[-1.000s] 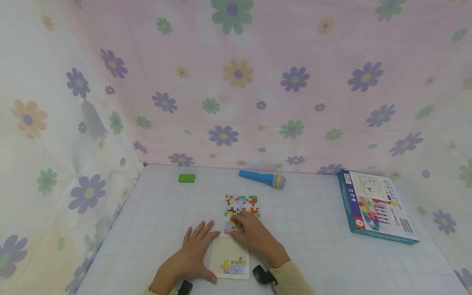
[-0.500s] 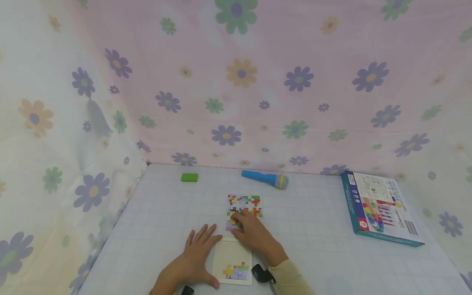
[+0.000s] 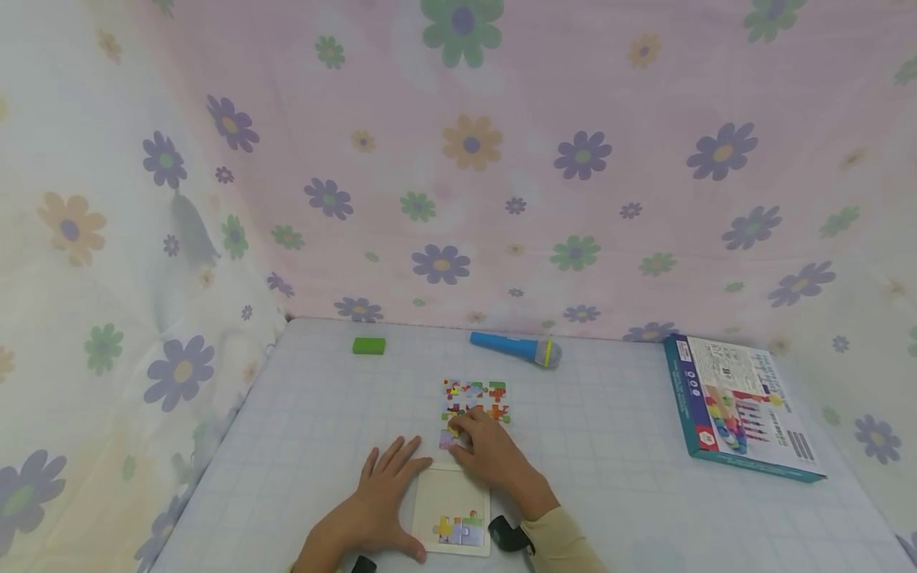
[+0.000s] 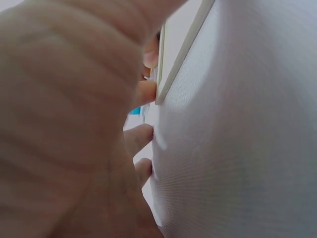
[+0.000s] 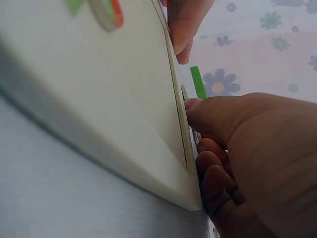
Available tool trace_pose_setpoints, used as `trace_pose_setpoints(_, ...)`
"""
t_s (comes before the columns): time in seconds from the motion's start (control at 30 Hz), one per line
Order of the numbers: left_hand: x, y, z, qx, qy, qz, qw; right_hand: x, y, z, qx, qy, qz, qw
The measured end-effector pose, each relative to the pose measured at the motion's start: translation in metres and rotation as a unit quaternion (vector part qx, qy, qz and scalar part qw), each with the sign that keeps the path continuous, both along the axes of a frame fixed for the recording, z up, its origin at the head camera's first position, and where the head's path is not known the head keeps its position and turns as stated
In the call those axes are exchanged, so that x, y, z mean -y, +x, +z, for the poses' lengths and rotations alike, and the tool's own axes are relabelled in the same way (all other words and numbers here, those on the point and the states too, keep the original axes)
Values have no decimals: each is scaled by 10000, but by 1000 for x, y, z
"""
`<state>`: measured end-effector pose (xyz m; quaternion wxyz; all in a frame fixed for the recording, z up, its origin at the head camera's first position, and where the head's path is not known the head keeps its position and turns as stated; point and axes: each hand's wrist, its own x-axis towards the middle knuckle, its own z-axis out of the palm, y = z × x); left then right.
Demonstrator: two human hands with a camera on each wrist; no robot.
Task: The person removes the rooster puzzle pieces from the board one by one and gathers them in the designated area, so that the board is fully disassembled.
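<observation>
A cream puzzle tray (image 3: 447, 493) lies in front of me, with a few joined yellow, lilac and green pieces (image 3: 461, 528) in its lower right part. My left hand (image 3: 376, 505) rests with spread fingers along the tray's left side; in the left wrist view one finger (image 4: 144, 94) touches the tray's corner. Just beyond the far edge, my right hand (image 3: 494, 454) has curled fingers and thumb pinching a lilac-and-yellow puzzle piece (image 3: 446, 438), partly hidden by the fingers. Further loose puzzle pieces (image 3: 474, 388) lie in rows behind that hand.
At the back of the table (image 3: 609, 438) are a green block (image 3: 368, 346) and a blue toy microphone (image 3: 512, 347). A flat teal-edged box (image 3: 745, 406) lies at the right. Flowered cloth (image 3: 473, 199) hangs round the back and sides.
The head view has shifted slightly, so everything sits a little further right in it. Both hands hold nearly the same places, the right still at the lilac-and-yellow piece.
</observation>
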<state>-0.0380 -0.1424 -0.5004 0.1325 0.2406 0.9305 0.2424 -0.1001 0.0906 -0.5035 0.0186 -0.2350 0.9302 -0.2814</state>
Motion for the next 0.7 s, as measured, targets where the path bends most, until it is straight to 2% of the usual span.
trace_pose_setpoints(0.43,1,1,-1,-72,123,-20,9999,0,1,-3,18,-37,-29,10000)
trace_pose_setpoints(0.7,0,0,-3,-61,-63,21,10000,-1,1,-3,44,-59,-17,10000)
